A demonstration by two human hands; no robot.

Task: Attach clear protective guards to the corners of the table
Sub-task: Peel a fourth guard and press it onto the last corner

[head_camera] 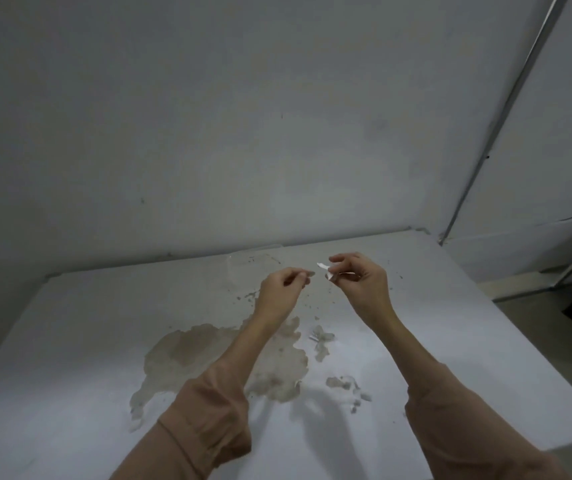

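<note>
Both hands are raised above the white table point(69, 341), close together near its far edge. My right hand point(360, 285) pinches a small clear corner guard point(333, 275) with a white backing strip sticking out to the left. My left hand point(282, 292) has its thumb and forefinger pinched, fingertips a short gap from the guard; a tiny bit of white may be between them, too small to tell. A few clear guards point(321, 336) lie on the table below the hands.
The tabletop has a large brown patch of peeled surface point(208, 358) in the middle and smaller chips point(346, 386) to the right. A grey wall point(243, 133) stands right behind the table. The table's right edge point(520, 341) drops to the floor.
</note>
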